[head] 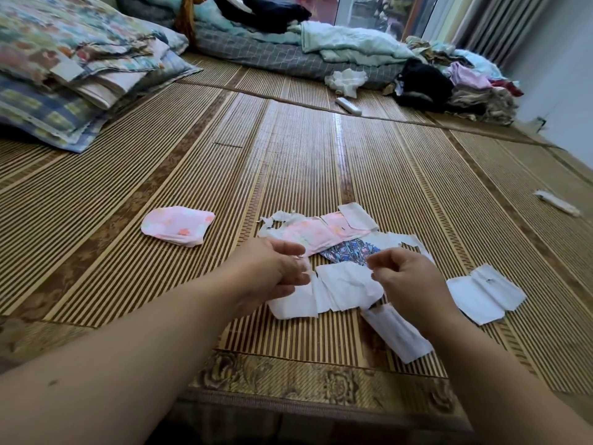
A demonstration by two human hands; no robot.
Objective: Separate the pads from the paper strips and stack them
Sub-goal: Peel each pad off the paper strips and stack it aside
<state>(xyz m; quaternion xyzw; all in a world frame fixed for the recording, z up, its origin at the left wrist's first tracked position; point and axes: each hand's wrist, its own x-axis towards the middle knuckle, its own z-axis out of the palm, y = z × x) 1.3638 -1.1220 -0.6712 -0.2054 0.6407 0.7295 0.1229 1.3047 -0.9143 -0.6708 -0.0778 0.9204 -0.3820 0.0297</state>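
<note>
Hovering hands: the left hand (276, 268) and the right hand (409, 279) hang low over a heap of pads and paper, apart from each other, with bare forearms reaching in from the near edge.
Left fingers: these fingers (288, 249) are loosely curved and spread toward the right, holding nothing that shows. Their tips are over the left end of the folded white strip (343, 287).
Right fingers: these fingers (383, 256) are curled inward and seen from the back, with tips drawn together beside the blue patterned pad (351, 250). Whether they pinch anything cannot be told.
Lone pink pad: the lone pink pad (178, 226) lies flat by itself, well to the left of the heap.
Second pink pad: the second pink pad (308, 234) lies in the heap beyond the hands. A square paper piece (357, 216) lies across its right end and torn paper (276, 220) is at its left end.
Blue pad: it lies between the second pink pad and the folded white strip, partly covered.
Loose strips: one narrow white strip (396, 332) lies nearest, under the right wrist. A wide creased strip (484, 292) lies to the right, apart from the heap.
Surface: a striped bamboo mat (321, 155) on a bed carries everything.
Far side: pillows (64, 75) are at the left, rumpled bedding (288, 53) and a clothes pile (465, 88) are at the back, and a remote control (348, 106) lies before them.
</note>
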